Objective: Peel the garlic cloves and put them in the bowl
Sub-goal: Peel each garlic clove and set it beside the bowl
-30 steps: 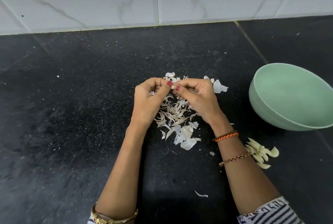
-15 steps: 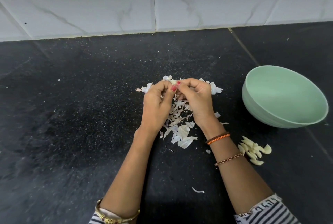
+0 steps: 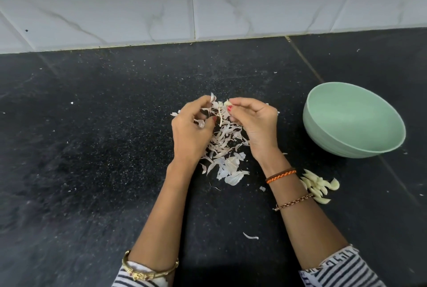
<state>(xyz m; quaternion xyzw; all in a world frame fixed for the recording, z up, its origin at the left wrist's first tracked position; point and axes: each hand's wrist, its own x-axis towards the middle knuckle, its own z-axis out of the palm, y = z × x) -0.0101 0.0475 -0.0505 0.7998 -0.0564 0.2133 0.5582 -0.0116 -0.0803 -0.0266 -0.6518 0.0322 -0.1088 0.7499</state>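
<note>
The right hand (image 3: 255, 122) pinches a garlic clove (image 3: 227, 103) at its fingertips, above the heap of peels (image 3: 225, 148) on the black bench (image 3: 92, 148); the left hand (image 3: 191, 127) has its fingers curled in a grip on a strip of skin (image 3: 212, 97); the green bowl (image 3: 353, 122) stands to the right, near peeled cloves (image 3: 320, 186) lying beside the right wrist.

A black speckled stone countertop (image 3: 97, 152) filled most of the view, with a thin seam (image 3: 305, 60) running diagonally across its right part. Behind it stood a wall of white marble-veined tiles (image 3: 115, 2), a vertical grout line (image 3: 193, 0) dividing two of them, and a pale joint along the counter's back edge.
</note>
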